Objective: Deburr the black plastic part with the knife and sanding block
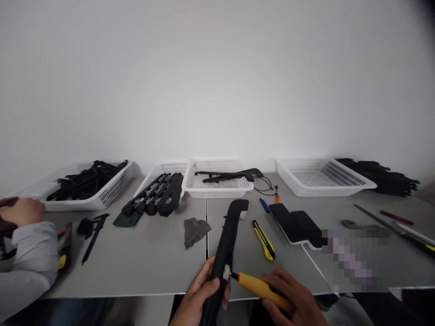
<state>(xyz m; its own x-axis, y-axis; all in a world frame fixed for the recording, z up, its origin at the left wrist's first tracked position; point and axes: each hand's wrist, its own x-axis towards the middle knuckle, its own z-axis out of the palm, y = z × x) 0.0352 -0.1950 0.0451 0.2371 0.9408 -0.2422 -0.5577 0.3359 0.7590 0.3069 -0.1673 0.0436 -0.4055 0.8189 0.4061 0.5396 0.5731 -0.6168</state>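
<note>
My left hand [200,292] is wrapped round the lower part of a long black plastic part [230,231], which stands tilted over the table's front edge. A small pale patch [226,272] shows on its side near my thumb. In my right hand [294,296] is a yellow-handled tool [256,286], and its thin dark tip meets the part at or beside that patch. I cannot make out the exact kind of tool. To the right of the part lies a yellow utility knife [263,241]. A crumpled grey cloth [196,232] rests to its left.
White baskets [217,194] line the wall, some with black parts. More black parts [156,194] lean at centre left. Two phones [295,224] and a blue-handled item [264,205] lie right. A co-worker's sleeve [32,253] is at far left, near a black caliper [94,237].
</note>
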